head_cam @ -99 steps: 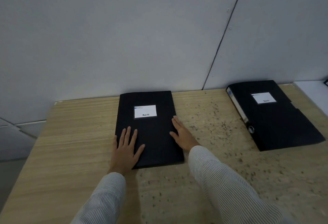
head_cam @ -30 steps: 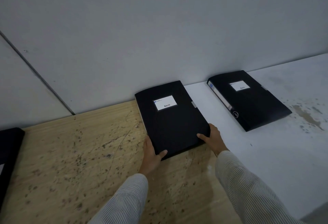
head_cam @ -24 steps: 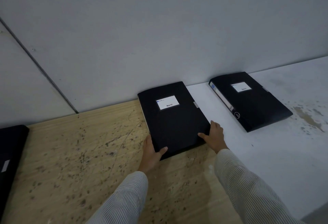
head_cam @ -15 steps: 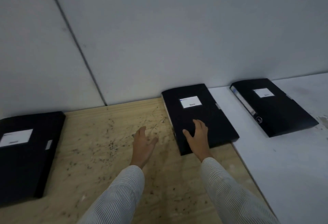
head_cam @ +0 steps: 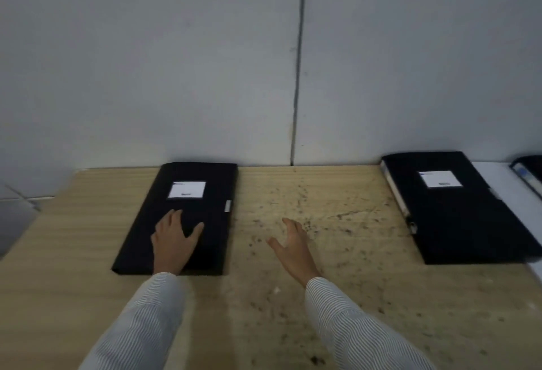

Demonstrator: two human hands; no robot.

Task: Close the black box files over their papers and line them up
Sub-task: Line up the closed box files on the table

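Note:
Three closed black box files with white labels lie flat along the wall. The left file (head_cam: 202, 208) lies on the wooden table (head_cam: 308, 296). My left hand (head_cam: 174, 242) rests flat on its near half, fingers spread. My right hand (head_cam: 293, 248) hovers open over the bare, speckled wood between the files, holding nothing. The middle file (head_cam: 457, 217) sits at the right, straddling the wood and a white surface. Only a corner of the third file (head_cam: 531, 171) shows at the right edge.
A grey panelled wall (head_cam: 264, 61) with a vertical seam runs right behind the files. The wooden table ends at the left, near a grey ledge (head_cam: 14, 214). A white tabletop (head_cam: 507, 190) adjoins the wood on the right.
My view swung left, from the middle file to the left one. My right hand left the middle file and now hovers over the wood. My left hand moved onto the left file.

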